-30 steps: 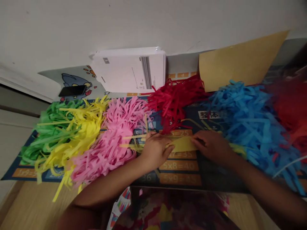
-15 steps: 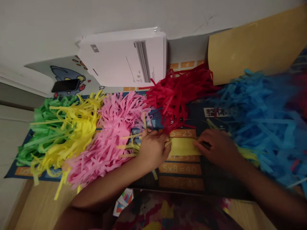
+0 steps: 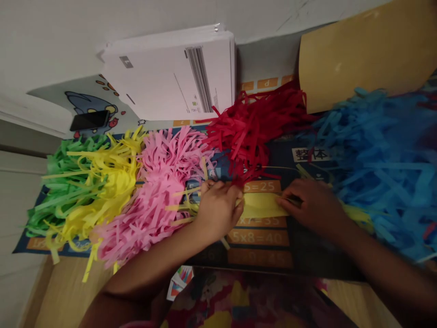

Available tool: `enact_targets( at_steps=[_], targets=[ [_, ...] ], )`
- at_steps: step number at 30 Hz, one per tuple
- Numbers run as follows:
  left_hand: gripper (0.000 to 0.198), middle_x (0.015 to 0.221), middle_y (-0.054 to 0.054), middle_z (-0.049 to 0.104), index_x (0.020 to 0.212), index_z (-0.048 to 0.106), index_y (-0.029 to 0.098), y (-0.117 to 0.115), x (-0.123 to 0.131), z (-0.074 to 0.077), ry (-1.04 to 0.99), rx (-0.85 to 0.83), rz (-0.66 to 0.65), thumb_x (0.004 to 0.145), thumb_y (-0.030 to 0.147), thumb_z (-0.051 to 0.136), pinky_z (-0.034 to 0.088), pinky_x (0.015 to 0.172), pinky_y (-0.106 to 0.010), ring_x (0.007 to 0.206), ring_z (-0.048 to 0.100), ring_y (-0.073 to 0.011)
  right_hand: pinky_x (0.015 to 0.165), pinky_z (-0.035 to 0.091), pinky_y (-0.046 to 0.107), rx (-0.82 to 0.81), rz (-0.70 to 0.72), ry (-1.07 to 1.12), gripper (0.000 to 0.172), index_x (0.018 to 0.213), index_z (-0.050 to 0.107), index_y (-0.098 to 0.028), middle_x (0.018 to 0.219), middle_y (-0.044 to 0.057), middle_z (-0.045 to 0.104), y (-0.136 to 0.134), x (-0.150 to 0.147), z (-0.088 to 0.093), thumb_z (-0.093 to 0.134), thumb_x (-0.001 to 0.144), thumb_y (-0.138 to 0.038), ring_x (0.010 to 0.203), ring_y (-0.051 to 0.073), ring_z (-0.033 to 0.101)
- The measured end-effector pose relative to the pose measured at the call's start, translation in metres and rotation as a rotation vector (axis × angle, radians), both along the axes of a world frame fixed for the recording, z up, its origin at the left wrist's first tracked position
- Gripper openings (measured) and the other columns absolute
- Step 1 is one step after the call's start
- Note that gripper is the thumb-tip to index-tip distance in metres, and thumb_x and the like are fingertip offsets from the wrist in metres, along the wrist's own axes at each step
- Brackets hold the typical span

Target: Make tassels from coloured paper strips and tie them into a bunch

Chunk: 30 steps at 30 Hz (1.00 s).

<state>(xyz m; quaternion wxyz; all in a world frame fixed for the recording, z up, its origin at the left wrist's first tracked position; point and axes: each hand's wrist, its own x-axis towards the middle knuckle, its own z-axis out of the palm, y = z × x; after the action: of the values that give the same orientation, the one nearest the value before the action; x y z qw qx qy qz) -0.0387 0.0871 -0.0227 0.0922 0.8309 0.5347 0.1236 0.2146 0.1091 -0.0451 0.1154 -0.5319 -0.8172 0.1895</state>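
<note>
A strip of yellow tissue paper with fringed ends lies flat between my hands, over the printed mat. My left hand is closed on its left end, and cut fringe sticks out past the knuckles. Fingers of my right hand pinch the right end; yellow fringe shows beyond that wrist. Just above my left hand sits a red fringed tissue bundle. Close by on the left is a pink fringed bundle. To the right of my right hand spreads a large blue fringed bundle.
Yellow and green fringed bundles lie at the left. Behind them rests a black phone. A white stack with a barcode leans at the wall, beside a tan sheet. The mat's front edge is near my body.
The view has shifted slightly. Both hands keep their hold on the yellow tissue strip, with almost no movement.
</note>
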Motion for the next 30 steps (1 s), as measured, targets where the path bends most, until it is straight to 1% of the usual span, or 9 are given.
enact_targets(
  at_steps=[4,6,8,10,13,16,20,26,30],
  targets=[
    [0.018,0.114,-0.007,0.069,0.108,0.065,0.020,0.000,-0.001,0.002,0.047,0.191,-0.322,0.098,0.022,0.050,0.035,0.094,-0.041,0.109,0.054,-0.0246,0.070,0.032,0.034,0.049,-0.054,-0.005,0.018,0.081,0.062,-0.020,0.076,0.002,0.065,0.001,0.000,-0.001,0.069,0.083,-0.036,0.071,0.020,0.059],
    [0.020,0.107,-0.004,0.070,0.104,0.066,0.020,-0.001,-0.001,0.003,0.114,0.194,-0.473,0.101,0.021,0.046,0.033,0.099,-0.040,0.107,0.055,-0.0217,0.074,0.031,0.036,0.191,-0.019,-0.047,0.015,0.086,0.063,-0.019,0.086,0.005,0.068,-0.002,0.000,0.006,0.065,0.086,-0.034,0.080,0.023,0.061],
    [0.023,0.097,-0.002,0.071,0.102,0.066,0.019,-0.003,0.001,0.006,0.195,0.184,-0.520,0.102,0.018,0.043,0.030,0.104,-0.042,0.099,0.057,-0.0198,0.080,0.030,0.039,0.358,0.084,-0.051,0.011,0.090,0.065,-0.020,0.095,0.006,0.070,-0.008,-0.002,0.015,0.058,0.092,-0.028,0.088,0.024,0.061],
    [0.023,0.093,-0.002,0.070,0.100,0.066,0.018,-0.006,0.004,0.011,0.258,0.166,-0.515,0.100,0.018,0.043,0.026,0.109,-0.047,0.094,0.058,-0.0198,0.086,0.029,0.040,0.410,0.291,-0.030,0.013,0.095,0.067,-0.021,0.100,0.005,0.070,-0.016,-0.004,0.025,0.053,0.094,-0.021,0.092,0.022,0.061],
    [0.021,0.092,-0.005,0.068,0.096,0.067,0.016,-0.013,0.010,0.018,0.300,0.116,-0.476,0.094,0.029,0.051,0.024,0.110,-0.055,0.090,0.059,-0.0234,0.083,0.030,0.038,0.351,0.539,-0.102,0.014,0.092,0.067,-0.017,0.093,0.007,0.070,-0.023,-0.008,0.030,0.054,0.089,-0.013,0.086,0.021,0.060],
    [0.026,0.090,-0.008,0.068,0.093,0.068,0.014,-0.016,0.017,0.019,0.306,0.115,-0.413,0.089,0.037,0.055,0.026,0.107,-0.058,0.087,0.060,-0.0256,0.076,0.029,0.036,0.298,0.496,-0.151,0.014,0.078,0.065,-0.016,0.080,0.006,0.067,-0.019,-0.010,0.025,0.055,0.087,-0.012,0.074,0.020,0.057],
    [0.019,0.086,-0.008,0.069,0.086,0.068,0.015,-0.015,0.019,0.012,0.304,0.158,-0.319,0.089,0.029,0.056,0.026,0.107,-0.058,0.083,0.062,-0.0244,0.074,0.028,0.034,0.166,0.362,-0.058,0.011,0.078,0.063,-0.018,0.078,0.002,0.068,-0.008,-0.007,0.019,0.057,0.086,-0.017,0.072,0.018,0.058],
    [0.015,0.103,-0.006,0.074,0.096,0.071,0.020,-0.006,-0.005,0.006,0.152,0.097,-0.270,0.090,0.019,0.057,0.027,0.106,-0.055,0.095,0.065,-0.0241,0.079,0.031,0.034,0.166,0.346,-0.036,0.011,0.092,0.069,-0.018,0.099,0.007,0.071,-0.006,0.000,0.009,0.062,0.088,-0.024,0.092,0.023,0.061],
    [0.019,0.105,-0.003,0.076,0.101,0.073,0.025,0.000,-0.022,0.006,0.052,-0.019,-0.267,0.090,0.019,0.058,0.028,0.106,-0.051,0.099,0.065,-0.0217,0.080,0.032,0.035,0.151,0.326,0.047,0.019,0.086,0.073,-0.021,0.096,0.005,0.073,-0.001,0.008,0.003,0.056,0.095,-0.026,0.088,0.021,0.063]
  ],
)
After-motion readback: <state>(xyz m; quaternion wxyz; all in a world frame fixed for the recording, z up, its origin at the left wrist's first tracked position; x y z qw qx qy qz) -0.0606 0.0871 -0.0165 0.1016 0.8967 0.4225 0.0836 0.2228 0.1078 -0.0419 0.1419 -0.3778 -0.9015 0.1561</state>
